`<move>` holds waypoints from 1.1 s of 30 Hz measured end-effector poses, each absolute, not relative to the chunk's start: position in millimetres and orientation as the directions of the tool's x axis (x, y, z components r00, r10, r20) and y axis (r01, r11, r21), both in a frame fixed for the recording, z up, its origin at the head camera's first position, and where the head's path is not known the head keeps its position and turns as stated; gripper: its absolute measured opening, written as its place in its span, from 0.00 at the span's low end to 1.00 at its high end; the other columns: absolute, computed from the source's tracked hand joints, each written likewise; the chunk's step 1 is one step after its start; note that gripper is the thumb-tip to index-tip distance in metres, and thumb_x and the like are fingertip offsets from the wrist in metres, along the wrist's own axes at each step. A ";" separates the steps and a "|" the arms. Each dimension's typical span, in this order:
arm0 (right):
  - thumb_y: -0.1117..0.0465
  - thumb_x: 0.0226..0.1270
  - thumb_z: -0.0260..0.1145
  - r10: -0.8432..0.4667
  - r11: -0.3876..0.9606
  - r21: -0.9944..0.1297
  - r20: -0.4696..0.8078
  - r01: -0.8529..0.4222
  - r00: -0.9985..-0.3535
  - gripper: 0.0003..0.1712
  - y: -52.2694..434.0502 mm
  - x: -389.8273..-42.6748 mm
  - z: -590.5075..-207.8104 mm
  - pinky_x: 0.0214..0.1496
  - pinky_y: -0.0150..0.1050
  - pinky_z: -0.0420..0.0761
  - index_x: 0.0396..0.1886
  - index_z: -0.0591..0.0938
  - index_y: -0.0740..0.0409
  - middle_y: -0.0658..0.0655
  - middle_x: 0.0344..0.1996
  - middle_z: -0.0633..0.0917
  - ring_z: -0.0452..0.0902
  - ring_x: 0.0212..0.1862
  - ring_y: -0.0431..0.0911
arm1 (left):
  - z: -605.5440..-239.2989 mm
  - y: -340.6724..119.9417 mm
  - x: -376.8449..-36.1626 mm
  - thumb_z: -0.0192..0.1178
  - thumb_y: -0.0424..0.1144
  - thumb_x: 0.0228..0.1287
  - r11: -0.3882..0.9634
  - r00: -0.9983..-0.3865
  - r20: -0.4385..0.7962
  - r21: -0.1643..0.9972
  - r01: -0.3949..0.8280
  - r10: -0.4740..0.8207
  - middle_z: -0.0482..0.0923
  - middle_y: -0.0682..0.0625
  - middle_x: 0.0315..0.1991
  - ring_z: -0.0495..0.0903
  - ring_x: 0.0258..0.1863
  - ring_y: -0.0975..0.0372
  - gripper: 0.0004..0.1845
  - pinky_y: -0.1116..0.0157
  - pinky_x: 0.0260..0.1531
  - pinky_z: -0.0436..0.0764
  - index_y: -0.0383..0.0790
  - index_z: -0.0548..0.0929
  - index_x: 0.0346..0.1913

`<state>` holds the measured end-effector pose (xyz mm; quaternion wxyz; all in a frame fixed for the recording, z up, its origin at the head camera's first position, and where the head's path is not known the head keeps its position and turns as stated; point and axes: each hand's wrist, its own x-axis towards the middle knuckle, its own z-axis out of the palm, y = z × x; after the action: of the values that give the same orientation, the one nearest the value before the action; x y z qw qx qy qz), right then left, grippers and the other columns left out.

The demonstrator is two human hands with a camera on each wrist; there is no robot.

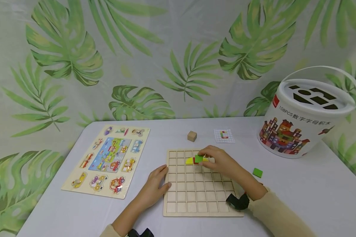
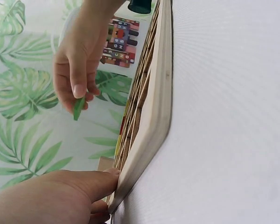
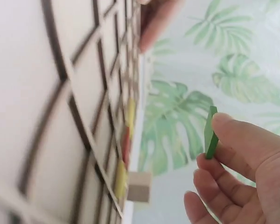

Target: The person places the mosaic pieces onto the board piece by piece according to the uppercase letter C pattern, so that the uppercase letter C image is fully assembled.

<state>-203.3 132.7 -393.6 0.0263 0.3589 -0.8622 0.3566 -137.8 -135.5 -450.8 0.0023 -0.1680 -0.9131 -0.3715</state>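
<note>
My right hand (image 1: 216, 159) pinches a green square tile (image 1: 198, 159) between thumb and fingers, above the far part of a wooden grid board (image 1: 192, 197). In the right wrist view the green tile (image 3: 211, 134) is edge-on and apart from the board. Under it in the far rows lie a yellow piece with a curved side (image 1: 189, 161), a red piece (image 1: 194, 161) and another yellow piece (image 1: 206, 159), partly hidden by the fingers. My left hand (image 1: 152, 184) rests against the board's left edge; its thumb and fingertips touch the rim in the left wrist view.
A wooden cube (image 1: 192, 136) and a small pattern card (image 1: 224, 136) stand beyond the board. Another green tile (image 1: 257, 172) lies to the right, near a partly hidden red piece. A white bucket (image 1: 302, 118) is at back right, a vehicle puzzle board (image 1: 106, 161) at left.
</note>
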 end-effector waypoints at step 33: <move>0.58 0.57 0.66 -0.624 0.609 -0.532 0.137 -0.589 -0.769 0.14 100.3 -206.6 -425.7 0.35 0.32 0.72 0.43 0.80 0.57 0.47 0.33 0.75 0.68 0.33 0.39 | -451.6 -135.3 -138.2 0.58 0.35 0.59 0.666 -0.935 0.162 0.665 0.339 0.314 0.58 0.39 0.64 0.53 0.63 0.48 0.30 0.52 0.59 0.57 0.27 0.62 0.62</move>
<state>-206.6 100.3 -425.7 -0.0313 0.3383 -0.8963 0.2850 -138.2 -135.3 -451.6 0.0166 -0.1790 -0.9125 -0.3675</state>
